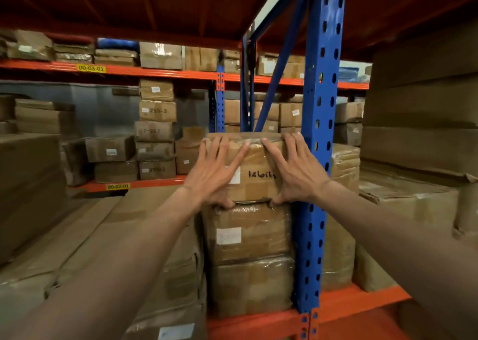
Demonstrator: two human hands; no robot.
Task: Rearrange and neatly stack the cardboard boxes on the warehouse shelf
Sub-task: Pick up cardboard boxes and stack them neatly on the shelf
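Note:
A taped cardboard box [256,182] with black handwriting tops a stack of three on the orange shelf beam [248,325]. Under it sit a box with a white label [248,233] and a plastic-wrapped box [251,288]. My left hand [214,174] lies flat on the top box's front left, fingers spread, thumb hooked under its bottom edge. My right hand [294,169] mirrors it on the front right, fingertips at the top edge, thumb under the bottom edge.
A blue upright post [318,158] stands just right of the stack. Large flat cartons [103,236] fill the shelf to the left, and big boxes [419,132] are stacked at the right. Farther racks [155,74] hold several small boxes behind.

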